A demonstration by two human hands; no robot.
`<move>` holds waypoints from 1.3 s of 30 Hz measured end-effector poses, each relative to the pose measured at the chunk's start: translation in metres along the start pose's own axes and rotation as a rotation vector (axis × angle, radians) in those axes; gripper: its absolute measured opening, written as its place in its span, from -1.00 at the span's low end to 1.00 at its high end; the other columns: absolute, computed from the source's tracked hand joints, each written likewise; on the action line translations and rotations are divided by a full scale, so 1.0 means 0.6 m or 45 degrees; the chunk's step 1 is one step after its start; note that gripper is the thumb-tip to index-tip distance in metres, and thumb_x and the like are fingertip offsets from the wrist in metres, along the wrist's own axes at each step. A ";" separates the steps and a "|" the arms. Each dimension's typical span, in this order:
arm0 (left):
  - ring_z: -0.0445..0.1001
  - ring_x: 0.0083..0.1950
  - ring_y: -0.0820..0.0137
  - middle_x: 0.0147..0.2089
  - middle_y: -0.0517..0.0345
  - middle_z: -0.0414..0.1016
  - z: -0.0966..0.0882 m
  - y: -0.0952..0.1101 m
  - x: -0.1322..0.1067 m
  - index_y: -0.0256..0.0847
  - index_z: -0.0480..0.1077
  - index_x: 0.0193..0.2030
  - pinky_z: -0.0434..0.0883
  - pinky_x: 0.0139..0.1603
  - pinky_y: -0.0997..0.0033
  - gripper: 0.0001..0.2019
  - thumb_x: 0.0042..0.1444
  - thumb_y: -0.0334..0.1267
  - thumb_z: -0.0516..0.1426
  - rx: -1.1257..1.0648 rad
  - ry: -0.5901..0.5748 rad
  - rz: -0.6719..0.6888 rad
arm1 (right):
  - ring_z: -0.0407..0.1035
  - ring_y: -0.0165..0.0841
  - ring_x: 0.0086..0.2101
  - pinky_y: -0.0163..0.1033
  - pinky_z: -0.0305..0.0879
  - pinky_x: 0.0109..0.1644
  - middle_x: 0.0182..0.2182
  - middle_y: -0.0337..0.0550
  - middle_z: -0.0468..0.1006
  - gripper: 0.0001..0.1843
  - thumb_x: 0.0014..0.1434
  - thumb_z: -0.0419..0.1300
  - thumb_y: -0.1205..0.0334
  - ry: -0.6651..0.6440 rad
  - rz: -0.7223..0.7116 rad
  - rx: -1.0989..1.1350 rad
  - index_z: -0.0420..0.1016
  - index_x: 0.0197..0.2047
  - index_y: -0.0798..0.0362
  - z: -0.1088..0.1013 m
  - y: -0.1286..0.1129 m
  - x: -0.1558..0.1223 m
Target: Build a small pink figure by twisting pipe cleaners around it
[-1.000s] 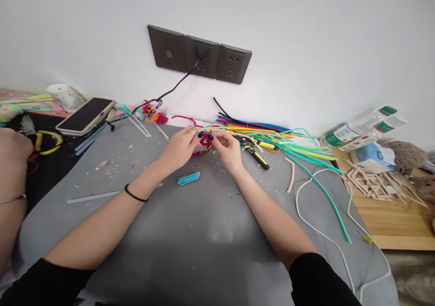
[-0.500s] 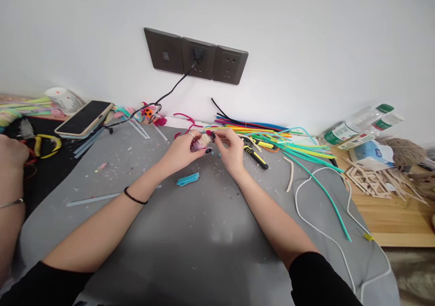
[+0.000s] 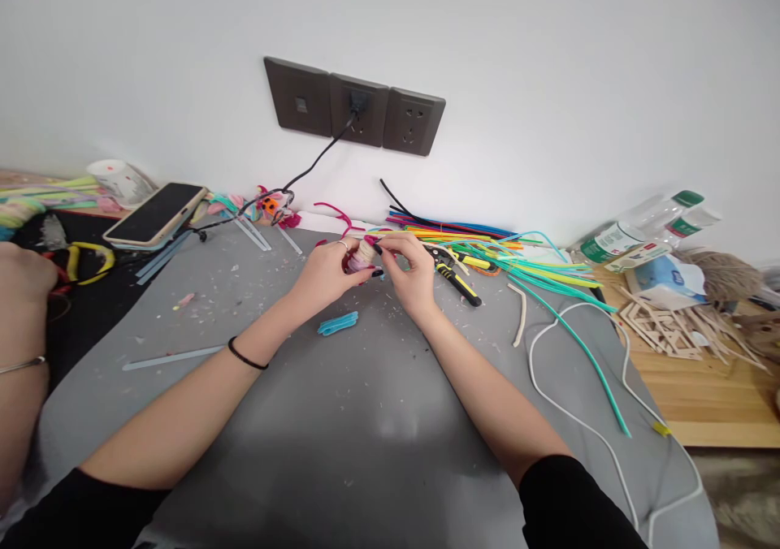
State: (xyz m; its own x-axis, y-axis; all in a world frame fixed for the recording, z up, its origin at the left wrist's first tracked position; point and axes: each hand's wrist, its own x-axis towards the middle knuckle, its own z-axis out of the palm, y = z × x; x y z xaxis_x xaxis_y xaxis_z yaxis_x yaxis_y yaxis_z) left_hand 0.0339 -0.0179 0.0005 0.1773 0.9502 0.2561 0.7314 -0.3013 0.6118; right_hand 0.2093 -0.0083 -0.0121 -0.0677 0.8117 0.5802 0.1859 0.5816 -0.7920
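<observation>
My left hand (image 3: 327,274) is closed around a small fuzzy figure (image 3: 364,256) in cream, pale purple and dark pink, which looks wound from pipe cleaners. My fingers cover much of it. At its upper right side, my right hand (image 3: 411,273) pinches with thumb and forefinger; whatever lies between the fingertips is too small to make out. A folded bundle of blue pipe cleaners (image 3: 338,323) lies on the grey mat (image 3: 341,419) below my left hand. Just right of my right hand rest black and yellow pliers (image 3: 457,283).
Coloured pipe cleaners (image 3: 536,269) are heaped along the wall. A white cable (image 3: 542,378) loops over the mat's right side, near bottles (image 3: 615,240) and wooden sticks (image 3: 664,326). A phone (image 3: 158,212) lies at the left; another person's hand (image 3: 24,277) is beside yellow-handled pliers (image 3: 91,263).
Both hands stay in nearly the same place. The figure has turned slightly in my left hand, and the right fingertips have shifted a little at its top. The view has tilted slightly.
</observation>
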 end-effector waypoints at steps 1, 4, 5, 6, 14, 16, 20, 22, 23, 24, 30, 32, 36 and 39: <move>0.41 -0.37 0.33 -0.37 0.18 0.54 0.001 0.000 0.000 -0.17 0.44 -0.23 0.33 -0.28 0.35 -0.77 0.09 -0.10 0.30 0.000 0.002 0.007 | 0.47 -0.22 -0.09 -0.07 0.45 0.04 -0.17 -0.07 0.61 -0.85 0.29 0.23 0.14 0.010 0.004 0.022 0.63 -0.27 -0.08 0.000 0.000 0.000; 0.45 -0.33 0.30 -0.33 0.15 0.57 0.000 0.000 0.000 -0.17 0.46 -0.22 0.35 -0.25 0.34 -0.80 0.11 -0.12 0.29 -0.003 -0.012 0.021 | 0.49 -0.22 -0.06 -0.08 0.46 0.03 -0.13 -0.06 0.61 -0.88 0.27 0.26 0.17 0.020 0.020 0.104 0.64 -0.27 -0.08 0.002 0.002 0.000; 0.47 -0.30 0.29 -0.31 0.14 0.59 0.000 0.001 0.001 -0.17 0.47 -0.22 0.36 -0.23 0.33 -0.80 0.11 -0.12 0.29 -0.002 -0.017 0.018 | 0.49 -0.22 -0.04 -0.08 0.45 0.04 -0.12 -0.06 0.62 -0.89 0.27 0.26 0.18 0.013 0.028 0.134 0.64 -0.26 -0.07 0.002 0.003 0.000; 0.50 -0.27 0.27 -0.27 0.12 0.61 -0.001 0.003 0.001 -0.17 0.47 -0.19 0.37 -0.19 0.32 -0.80 0.11 -0.13 0.29 -0.003 -0.018 0.009 | 0.50 -0.22 -0.02 -0.08 0.45 0.05 -0.10 -0.06 0.63 -0.89 0.27 0.26 0.19 0.002 0.040 0.163 0.64 -0.25 -0.07 0.003 0.004 0.000; 0.61 -0.11 0.22 -0.12 0.13 0.66 -0.007 0.016 -0.005 -0.09 0.30 0.32 0.42 -0.04 0.30 -0.38 0.10 -0.24 0.30 -0.103 0.030 -0.010 | 0.54 -0.22 -0.01 -0.07 0.45 0.15 -0.07 -0.08 0.69 -0.87 0.24 0.28 0.11 -0.012 0.200 0.260 0.62 -0.21 -0.05 0.005 0.008 -0.002; 0.61 -0.12 0.22 -0.11 0.12 0.66 -0.006 0.016 -0.006 -0.08 0.36 0.25 0.42 -0.08 0.32 -0.45 0.10 -0.24 0.30 -0.080 0.047 0.001 | 0.55 -0.23 -0.03 -0.07 0.45 0.15 -0.08 -0.09 0.69 -0.85 0.23 0.29 0.09 -0.004 0.217 0.267 0.62 -0.21 -0.05 0.005 0.008 -0.002; 0.61 -0.17 0.22 -0.13 0.10 0.65 -0.003 0.013 -0.006 -0.12 0.37 0.19 0.43 -0.12 0.31 -0.48 0.08 -0.23 0.32 -0.078 0.046 -0.037 | 0.55 -0.23 -0.04 -0.07 0.46 0.14 -0.09 -0.08 0.69 -0.82 0.22 0.31 0.04 -0.010 0.221 0.320 0.60 -0.21 -0.05 0.007 0.005 -0.003; 0.61 -0.13 0.20 -0.11 0.08 0.66 -0.002 0.011 -0.006 -0.12 0.37 0.17 0.44 -0.10 0.29 -0.50 0.09 -0.22 0.32 -0.082 0.046 -0.025 | 0.55 -0.22 -0.04 -0.07 0.47 0.12 -0.09 -0.07 0.69 -0.78 0.21 0.31 -0.02 -0.010 0.258 0.343 0.58 -0.25 -0.04 0.009 0.002 -0.001; 0.62 -0.10 0.19 -0.10 0.07 0.65 -0.001 0.011 -0.006 -0.11 0.37 0.16 0.44 -0.08 0.29 -0.52 0.09 -0.22 0.32 -0.083 0.047 -0.012 | 0.55 -0.21 -0.04 -0.07 0.48 0.10 -0.09 -0.06 0.69 -0.74 0.21 0.32 -0.05 -0.007 0.284 0.356 0.56 -0.28 -0.03 0.010 0.002 0.000; 0.62 -0.07 0.18 -0.07 0.07 0.65 0.000 0.011 -0.006 -0.11 0.38 0.15 0.45 -0.06 0.28 -0.53 0.09 -0.23 0.32 -0.083 0.051 0.004 | 0.55 -0.20 -0.05 -0.06 0.49 0.09 -0.10 -0.06 0.69 -0.71 0.19 0.32 -0.08 -0.005 0.312 0.371 0.54 -0.31 -0.03 0.010 0.001 0.000; 0.61 -0.03 0.19 -0.05 0.07 0.65 0.005 0.009 -0.007 -0.12 0.41 0.12 0.46 -0.03 0.28 -0.55 0.07 -0.28 0.34 -0.067 0.066 0.030 | 0.55 -0.24 -0.09 -0.10 0.50 0.07 -0.15 -0.07 0.66 -0.60 0.06 0.43 -0.15 0.009 0.402 0.513 0.48 -0.30 -0.01 0.014 0.009 0.004; 0.61 -0.05 0.19 -0.06 0.07 0.65 0.006 0.008 -0.008 -0.12 0.41 0.13 0.46 -0.05 0.29 -0.54 0.08 -0.27 0.34 -0.061 0.066 0.022 | 0.56 -0.27 -0.11 -0.12 0.50 0.07 -0.17 -0.10 0.66 -0.58 0.03 0.44 -0.14 0.032 0.407 0.519 0.48 -0.25 -0.02 0.016 0.011 0.003; 0.60 -0.06 0.20 -0.06 0.07 0.64 0.006 0.007 -0.009 -0.11 0.41 0.16 0.45 -0.08 0.30 -0.54 0.11 -0.25 0.32 -0.041 0.072 0.019 | 0.56 -0.28 -0.09 -0.12 0.49 0.13 -0.16 -0.11 0.66 -0.56 0.05 0.43 -0.16 0.041 0.400 0.476 0.50 -0.19 -0.02 0.019 0.014 0.002; 0.59 -0.06 0.20 -0.07 0.08 0.64 0.007 0.007 -0.009 -0.12 0.41 0.15 0.44 -0.07 0.31 -0.55 0.11 -0.26 0.32 -0.023 0.080 0.038 | 0.56 -0.28 -0.11 -0.11 0.49 0.13 -0.17 -0.10 0.66 -0.59 0.06 0.42 -0.14 0.035 0.382 0.454 0.54 -0.20 -0.01 0.020 0.016 0.000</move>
State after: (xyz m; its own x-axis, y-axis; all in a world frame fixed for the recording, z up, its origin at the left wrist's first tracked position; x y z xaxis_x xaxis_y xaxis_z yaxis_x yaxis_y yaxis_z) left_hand 0.0386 -0.0241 -0.0014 0.1564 0.9342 0.3207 0.7146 -0.3312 0.6162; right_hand 0.1995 -0.0020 -0.0217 -0.0356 0.9479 0.3166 -0.1554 0.3077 -0.9387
